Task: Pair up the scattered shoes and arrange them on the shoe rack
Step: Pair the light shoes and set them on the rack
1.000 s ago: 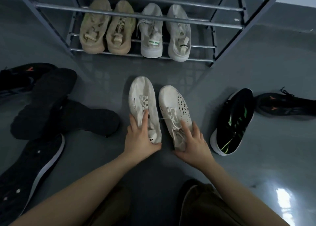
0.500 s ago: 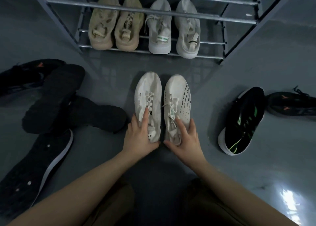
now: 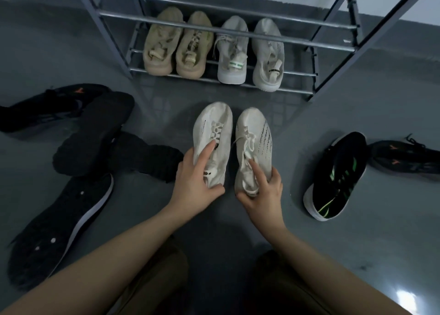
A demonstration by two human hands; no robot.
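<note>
Two white shoes lie side by side, toes toward the grey metal shoe rack. My left hand grips the heel of the left white shoe, index finger laid along its laces. The heel of the right white shoe, which has black speckles, is held by my right hand. On the rack's bottom shelf stand a beige pair and a pale grey pair.
Several black shoes lie in a heap on the grey floor at left, some sole up. A black shoe with green stripes and another black shoe lie at right. My knees are at the bottom.
Both hands have brought the two white shoes together and parallel, then carried them slightly forward toward the rack. My view has tilted up, showing more of the rack.
</note>
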